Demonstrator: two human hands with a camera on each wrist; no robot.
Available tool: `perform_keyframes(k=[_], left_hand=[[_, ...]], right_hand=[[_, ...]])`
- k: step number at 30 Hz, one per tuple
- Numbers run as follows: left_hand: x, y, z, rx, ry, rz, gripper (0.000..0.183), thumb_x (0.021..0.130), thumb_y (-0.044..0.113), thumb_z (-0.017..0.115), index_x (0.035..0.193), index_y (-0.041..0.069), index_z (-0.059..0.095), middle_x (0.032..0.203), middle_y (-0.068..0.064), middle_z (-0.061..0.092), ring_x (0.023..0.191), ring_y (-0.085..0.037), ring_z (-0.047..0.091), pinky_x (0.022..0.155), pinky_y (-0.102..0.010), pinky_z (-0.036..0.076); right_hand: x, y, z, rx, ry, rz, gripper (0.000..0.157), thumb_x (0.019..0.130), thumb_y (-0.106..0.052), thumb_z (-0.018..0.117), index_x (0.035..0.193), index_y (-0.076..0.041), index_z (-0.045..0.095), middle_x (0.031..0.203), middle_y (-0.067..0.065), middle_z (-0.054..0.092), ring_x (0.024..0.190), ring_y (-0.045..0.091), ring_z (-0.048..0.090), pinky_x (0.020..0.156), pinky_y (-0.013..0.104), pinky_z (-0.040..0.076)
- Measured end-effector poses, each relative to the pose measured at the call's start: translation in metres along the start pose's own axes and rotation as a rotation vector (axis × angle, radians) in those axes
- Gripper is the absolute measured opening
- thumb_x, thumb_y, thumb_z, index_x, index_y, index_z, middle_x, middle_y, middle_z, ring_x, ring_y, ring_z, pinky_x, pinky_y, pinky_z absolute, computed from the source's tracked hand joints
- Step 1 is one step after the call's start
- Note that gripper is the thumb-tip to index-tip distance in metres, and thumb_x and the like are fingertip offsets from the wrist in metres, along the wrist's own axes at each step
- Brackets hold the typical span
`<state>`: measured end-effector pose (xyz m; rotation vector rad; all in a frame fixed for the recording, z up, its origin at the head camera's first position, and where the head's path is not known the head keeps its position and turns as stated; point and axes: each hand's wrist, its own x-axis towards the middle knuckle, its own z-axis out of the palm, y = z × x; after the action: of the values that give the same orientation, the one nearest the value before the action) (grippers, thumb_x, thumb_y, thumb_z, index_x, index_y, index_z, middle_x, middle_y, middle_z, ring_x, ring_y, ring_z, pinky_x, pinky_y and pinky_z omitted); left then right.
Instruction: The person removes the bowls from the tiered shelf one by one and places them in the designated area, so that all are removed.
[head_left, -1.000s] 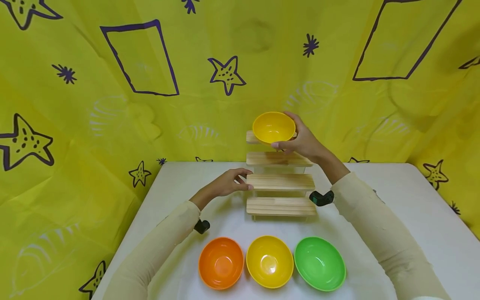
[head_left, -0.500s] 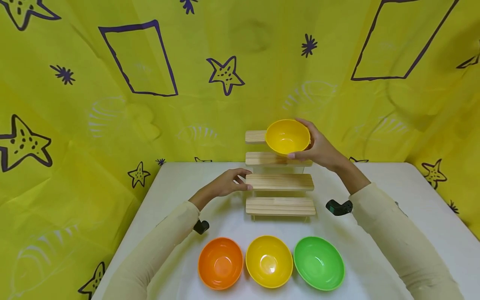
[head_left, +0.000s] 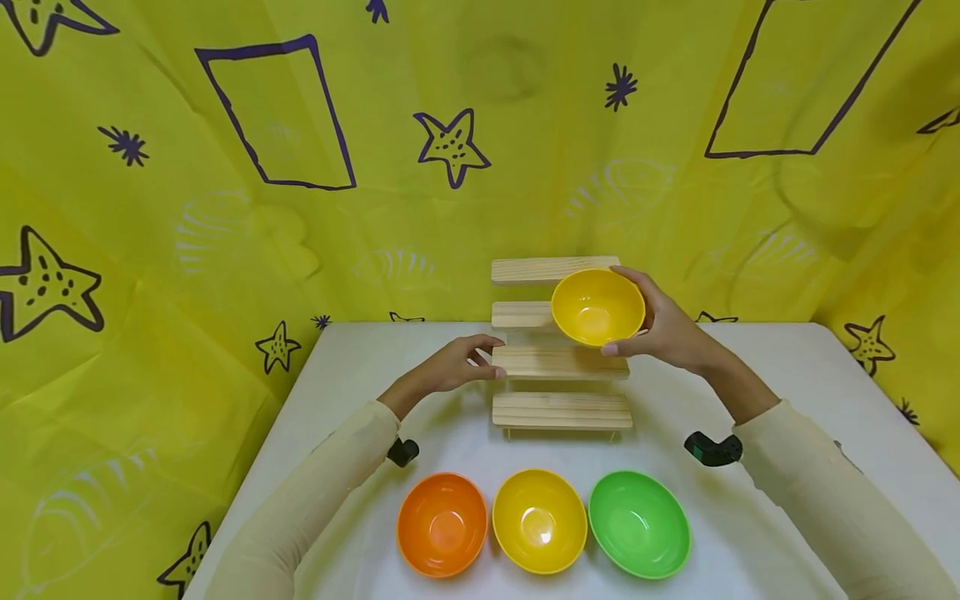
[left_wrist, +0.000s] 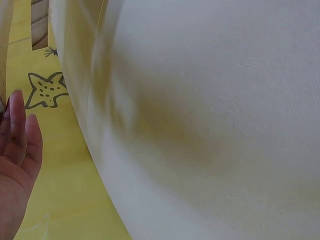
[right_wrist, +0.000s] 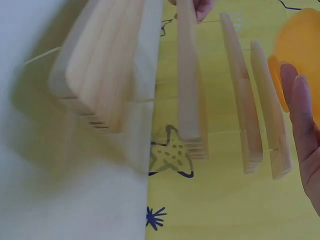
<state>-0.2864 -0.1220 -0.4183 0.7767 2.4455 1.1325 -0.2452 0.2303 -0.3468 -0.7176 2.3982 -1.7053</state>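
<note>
My right hand (head_left: pixel 663 329) grips a yellow bowl (head_left: pixel 597 308) by its right side, thumb at the near rim and fingers behind. The bowl overlaps the right part of the second board from the top of a tiered wooden shelf stand (head_left: pixel 561 410). At the stand's left, my left hand (head_left: pixel 457 365) pinches the end of the second board from the bottom between thumb and fingers. In the right wrist view the right fingers (right_wrist: pixel 300 110) lie against the bowl, and the board ends show in a row. The left wrist view catches only part of the left hand (left_wrist: pixel 17 160).
In front of the stand, an orange bowl (head_left: pixel 442 525), another yellow bowl (head_left: pixel 540 522) and a green bowl (head_left: pixel 639 525) stand in a row on the white table (head_left: pixel 345 567). A yellow patterned cloth (head_left: pixel 262 250) hangs behind and to the sides.
My right hand has drawn the yellow bowl from over the top board toward me, down and to the right, uncovering the top board. The left hand has stayed in place.
</note>
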Motion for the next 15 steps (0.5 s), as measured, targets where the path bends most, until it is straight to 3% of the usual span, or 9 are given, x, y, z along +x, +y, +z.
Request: perform_keyframes(k=[15], left_hand=[[-0.001, 0.000, 0.000, 0.000, 0.008, 0.011, 0.057, 0.094, 0.029, 0.072, 0.144, 0.010, 0.052, 0.134, -0.015, 0.058, 0.104, -0.021, 0.065, 0.083, -0.031, 0.055]], right_hand=[[-0.040, 0.017, 0.000, -0.025, 0.000, -0.027, 0.106, 0.078, 0.007, 0.079, 0.159, -0.011, 0.014, 0.143, 0.013, 0.033, 0.111, 0.011, 0.053, 0.081, 0.023, 0.058]])
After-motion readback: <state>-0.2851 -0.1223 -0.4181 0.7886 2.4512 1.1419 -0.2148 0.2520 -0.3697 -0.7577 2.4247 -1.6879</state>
